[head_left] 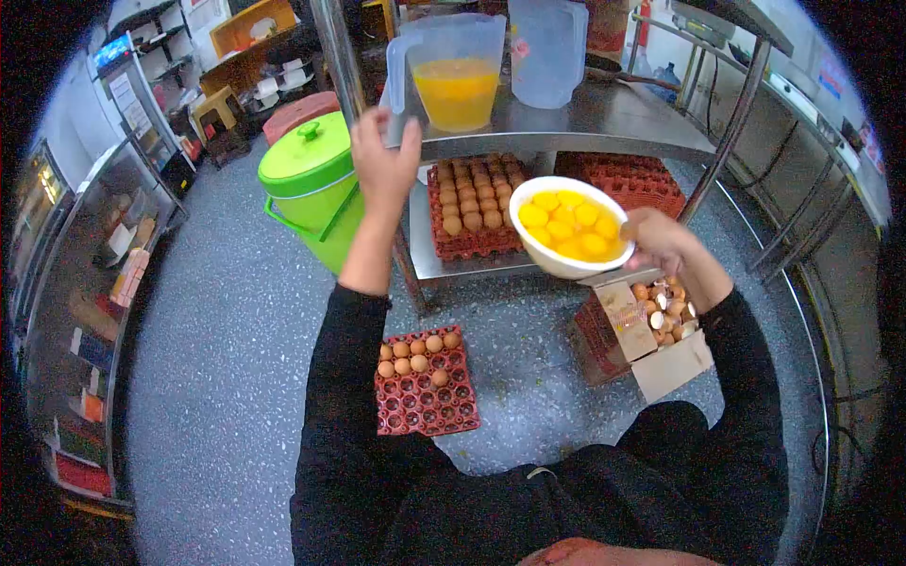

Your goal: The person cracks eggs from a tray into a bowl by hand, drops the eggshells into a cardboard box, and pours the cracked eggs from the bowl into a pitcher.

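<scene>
My right hand (661, 242) grips the right rim of a white bowl (543, 257), tilted slightly, above the lower shelf's front edge. Several yolks (569, 224) in clear egg white fill the bowl. My left hand (387, 156) is raised, thumb and fingers apart and empty, just below the handle of a clear plastic pitcher (460, 45); whether it touches the handle I cannot tell. Yellow beaten egg (458, 90) fills the pitcher partway. Beside it on the steel table stands a second clear pitcher (547, 57), with no yellow liquid showing.
Brown eggs sit in stacked red trays (477, 243) on the lower shelf (448, 267), beside more red trays (618, 184). A partly filled egg tray (429, 401) is nearer me. Eggshells fill a cardboard box (672, 373) at right. A green lidded bucket (316, 203) stands left.
</scene>
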`<state>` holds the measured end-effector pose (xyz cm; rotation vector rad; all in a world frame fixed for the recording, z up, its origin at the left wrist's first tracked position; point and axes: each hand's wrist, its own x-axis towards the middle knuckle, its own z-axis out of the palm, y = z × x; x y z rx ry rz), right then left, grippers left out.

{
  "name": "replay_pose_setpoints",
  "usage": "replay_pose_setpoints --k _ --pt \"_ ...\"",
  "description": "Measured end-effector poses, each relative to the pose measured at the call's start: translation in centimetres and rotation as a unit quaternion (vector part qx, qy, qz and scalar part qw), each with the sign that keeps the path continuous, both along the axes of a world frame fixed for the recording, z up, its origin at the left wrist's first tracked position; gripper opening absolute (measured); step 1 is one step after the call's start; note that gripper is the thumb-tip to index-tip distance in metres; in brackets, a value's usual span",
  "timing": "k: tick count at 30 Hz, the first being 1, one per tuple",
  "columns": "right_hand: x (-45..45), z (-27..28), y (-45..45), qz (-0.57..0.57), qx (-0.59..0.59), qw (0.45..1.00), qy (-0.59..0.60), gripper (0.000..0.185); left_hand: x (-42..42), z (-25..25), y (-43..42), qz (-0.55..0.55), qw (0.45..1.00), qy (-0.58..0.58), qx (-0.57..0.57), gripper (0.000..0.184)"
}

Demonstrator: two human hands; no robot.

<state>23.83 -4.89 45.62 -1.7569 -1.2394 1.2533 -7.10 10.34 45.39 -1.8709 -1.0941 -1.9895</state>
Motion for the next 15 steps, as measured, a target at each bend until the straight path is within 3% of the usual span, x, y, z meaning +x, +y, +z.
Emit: replay_pose_setpoints --k 1,2,4,5,8,11,15 --pt "0.2 1.9 0.0 0.009 0.005 1.0 -0.007 0.024 0.1 1.9 1.9 0.041 0.996 0.023 0.075 0.035" --pt "0.5 3.6 0.4 0.025 0.001 0.999 -0.02 0.023 0.3 3.4 3.0 0.04 0.996 0.023 0.079 0.035" --pt "0.8 6.5 1.1 0.019 0.01 0.999 -0.048 0.021 0.9 5.7 4.6 0.071 0.996 0.019 -0.051 0.051" --pt "0.8 7.8 1.5 -0.001 0.025 0.998 -0.061 0.02 1.2 6.4 5.3 0.07 0.996 0.017 -0.047 0.051" --pt "1.2 11.7 3.3 -0.016 0.049 0.997 -0.051 0.019 1.5 7.1 7.5 -0.019 0.988 -0.007 -0.154 0.061" --pt "2.1 14.8 6.0 -0.027 0.102 0.992 -0.073 0.014 1.7 7.4 8.4 -0.071 0.984 -0.01 -0.166 0.055" --pt "0.8 19.8 7.1 0.053 0.118 0.985 -0.11 0.02 2.3 7.4 8.4 -0.069 0.986 -0.057 -0.143 0.048"
